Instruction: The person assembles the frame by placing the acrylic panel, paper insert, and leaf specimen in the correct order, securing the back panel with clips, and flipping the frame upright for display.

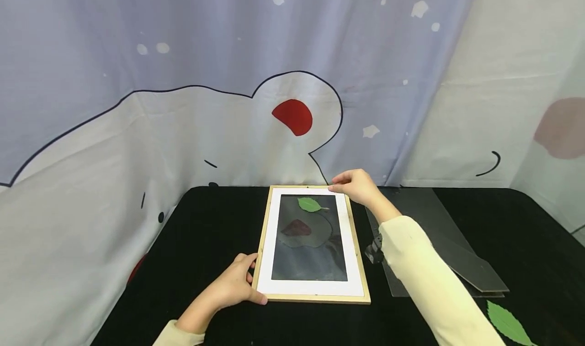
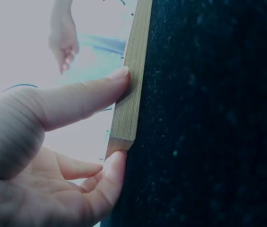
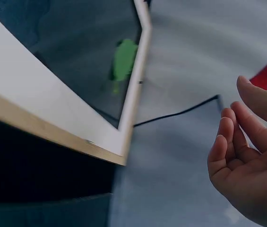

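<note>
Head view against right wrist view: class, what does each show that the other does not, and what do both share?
Only the head view: the left hand gripping the frame's lower-left corner, and a loose leaf at the lower right.

Only the right wrist view: the palm of the right hand.

Both: the right hand itself, the wooden frame, the green leaf within it, and the patterned curtain.
</note>
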`<state>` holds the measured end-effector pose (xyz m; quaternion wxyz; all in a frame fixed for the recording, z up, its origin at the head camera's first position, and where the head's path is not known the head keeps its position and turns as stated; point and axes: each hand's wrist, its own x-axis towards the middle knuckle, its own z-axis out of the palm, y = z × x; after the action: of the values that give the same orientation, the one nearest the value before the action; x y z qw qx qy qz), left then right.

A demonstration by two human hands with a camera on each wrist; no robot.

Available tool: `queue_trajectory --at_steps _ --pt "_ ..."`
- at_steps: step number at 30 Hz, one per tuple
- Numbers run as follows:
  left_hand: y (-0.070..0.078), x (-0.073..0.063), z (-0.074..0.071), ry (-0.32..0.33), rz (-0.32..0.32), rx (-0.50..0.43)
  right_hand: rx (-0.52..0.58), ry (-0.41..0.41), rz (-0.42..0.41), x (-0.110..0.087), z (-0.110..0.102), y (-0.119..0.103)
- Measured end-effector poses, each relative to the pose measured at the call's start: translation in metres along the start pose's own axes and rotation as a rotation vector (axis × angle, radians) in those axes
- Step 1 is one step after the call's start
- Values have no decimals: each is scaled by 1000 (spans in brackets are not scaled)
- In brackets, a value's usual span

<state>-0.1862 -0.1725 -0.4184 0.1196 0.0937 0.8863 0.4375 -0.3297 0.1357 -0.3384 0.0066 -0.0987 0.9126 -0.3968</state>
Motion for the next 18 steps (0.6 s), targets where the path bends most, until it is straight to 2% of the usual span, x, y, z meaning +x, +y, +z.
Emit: queue_trajectory --at_steps 4,9,18 --pt "0 -1 -1 8 3 -10 -22 -16 -59 -18 -18 -9" --pt "0 -2 -1 13 -9 -14 -60 -21 -116 -51 -39 -13" --pt "0 -3 -3 18 -11 -21 -107 8 -182 -115 -71 -7"
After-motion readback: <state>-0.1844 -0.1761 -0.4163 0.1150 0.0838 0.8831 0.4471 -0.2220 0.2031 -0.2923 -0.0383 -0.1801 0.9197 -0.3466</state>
